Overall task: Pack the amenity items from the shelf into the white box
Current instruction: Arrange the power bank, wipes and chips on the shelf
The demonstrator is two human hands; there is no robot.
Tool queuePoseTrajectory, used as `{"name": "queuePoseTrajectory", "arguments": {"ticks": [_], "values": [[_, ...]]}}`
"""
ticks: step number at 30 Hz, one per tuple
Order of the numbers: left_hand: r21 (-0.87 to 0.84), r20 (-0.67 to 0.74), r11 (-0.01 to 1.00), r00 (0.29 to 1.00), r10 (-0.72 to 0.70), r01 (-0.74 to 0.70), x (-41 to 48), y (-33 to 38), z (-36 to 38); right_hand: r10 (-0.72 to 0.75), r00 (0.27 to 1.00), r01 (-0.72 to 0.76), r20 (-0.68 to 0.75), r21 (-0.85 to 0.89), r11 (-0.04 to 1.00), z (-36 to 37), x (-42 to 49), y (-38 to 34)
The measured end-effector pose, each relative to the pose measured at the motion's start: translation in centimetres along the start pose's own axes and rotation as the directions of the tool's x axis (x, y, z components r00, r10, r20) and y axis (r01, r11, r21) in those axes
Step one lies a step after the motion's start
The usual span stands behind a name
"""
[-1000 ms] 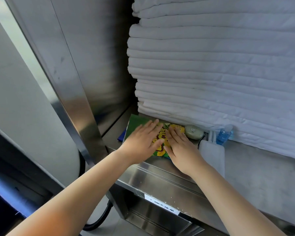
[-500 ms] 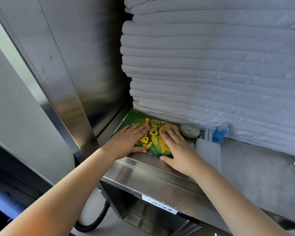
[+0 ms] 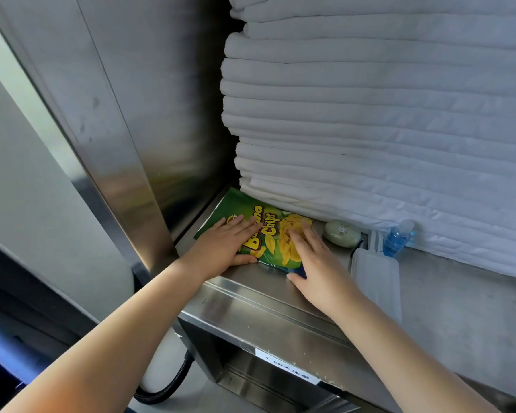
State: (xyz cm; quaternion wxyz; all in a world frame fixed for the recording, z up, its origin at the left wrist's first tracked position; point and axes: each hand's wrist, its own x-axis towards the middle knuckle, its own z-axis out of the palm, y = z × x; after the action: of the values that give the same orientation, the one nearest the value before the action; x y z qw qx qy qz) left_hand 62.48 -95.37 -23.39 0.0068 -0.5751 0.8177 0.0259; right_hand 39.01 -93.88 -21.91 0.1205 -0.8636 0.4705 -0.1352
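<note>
1. The left hand (image 3: pixel 221 248) lies flat on top of the green chips bag (image 3: pixel 273 234). Its fingers are straight and a little spread. It presses down and grips nothing. Its thumb sits at the near edge of the bag.
2. The right hand (image 3: pixel 316 269) lies flat too, on the yellow part of the bag, just beside the left hand. Its fingers are straight and it holds nothing.
3. The bag lies flat on the steel shelf (image 3: pixel 251 296), under both hands. Its far edge touches the bottom of the big stack of white sheets (image 3: pixel 370 114). I cannot tell if it is stuck under them.
4. Just to the right of the right hand's fingertips sits a round green soap (image 3: pixel 341 234). Further right, a small blue bottle (image 3: pixel 396 239) leans on the stack.
5. The white box (image 3: pixel 376 281) lies just to the right of the right hand. Its lid looks shut. I cannot see inside.
6. I think the step now is getting hold of the chips bag. The bag, the soap and the bottle are all on the shelf, not in the box.
7. Next, I think the fingers must curl around the bag's edge, or slide the bag nearer first. Then the bag goes right, to the box, which may need opening. Chips break, so a soft grip is best.
</note>
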Motion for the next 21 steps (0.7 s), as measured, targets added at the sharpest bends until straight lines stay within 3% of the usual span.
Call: {"name": "queuePoseTrajectory", "arguments": {"ticks": [5,10,15,21], "values": [[0.055,0.004,0.998,0.999,-0.033,0.033,0.1,-0.4,-0.2,0.14,0.969,-0.111,-0.205,0.146,0.983,0.4,-1.2,0.0],[0.052,-0.004,0.995,0.997,-0.082,0.082,-0.5,-0.4,-0.2,0.139,0.973,-0.103,-0.185,0.189,0.977,0.9,0.1,-0.4],[-0.062,-0.048,0.997,0.998,-0.045,0.042,-1.2,0.2,-0.3,0.117,0.967,-0.056,-0.225,0.258,0.964,2.1,1.3,-1.8],[-0.077,-0.104,0.997,0.994,-0.012,0.004,-1.0,-0.3,0.0,0.118,0.963,-0.025,-0.244,0.356,0.934,2.9,1.9,-2.1]]}}
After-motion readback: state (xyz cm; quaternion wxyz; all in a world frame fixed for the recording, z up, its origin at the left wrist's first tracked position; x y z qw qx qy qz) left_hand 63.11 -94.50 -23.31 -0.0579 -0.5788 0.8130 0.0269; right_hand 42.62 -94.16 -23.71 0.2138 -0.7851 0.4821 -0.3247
